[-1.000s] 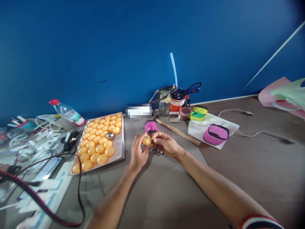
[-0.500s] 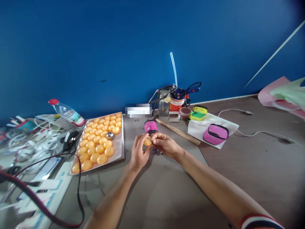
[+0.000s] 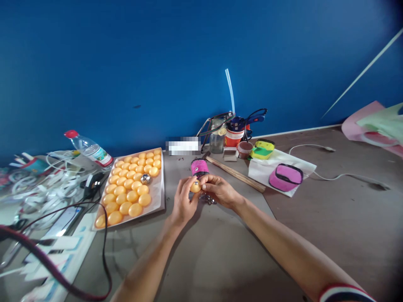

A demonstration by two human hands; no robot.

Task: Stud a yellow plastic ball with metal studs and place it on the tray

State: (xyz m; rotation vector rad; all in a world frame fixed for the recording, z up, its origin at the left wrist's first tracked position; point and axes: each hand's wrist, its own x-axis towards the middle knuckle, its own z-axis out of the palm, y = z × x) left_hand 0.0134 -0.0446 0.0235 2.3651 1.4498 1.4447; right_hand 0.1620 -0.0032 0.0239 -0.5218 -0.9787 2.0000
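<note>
An orange ball [image 3: 195, 187] with a small metal piece on its top is held between my two hands over the grey mat. My left hand [image 3: 185, 199] has its fingers wrapped round the ball's left side. The fingertips of my right hand [image 3: 218, 191] are pinched together at the ball's right side; whether they also grip something small cannot be made out. Just beyond my hands stands a pink and black cylinder [image 3: 199, 167]. Small metal parts [image 3: 209, 199] lie beneath my right hand. To the left, a tray [image 3: 161, 188] carries rows of orange balls and one silvery ball.
A wooden-handled hammer [image 3: 236, 173] lies behind my right hand. Further back stand a glass jar [image 3: 216, 142] and an orange cup [image 3: 234, 138]. Pink [image 3: 286, 178] and yellow-green pieces rest on white paper at right. Cables, a bottle [image 3: 91, 152] and clutter fill the left.
</note>
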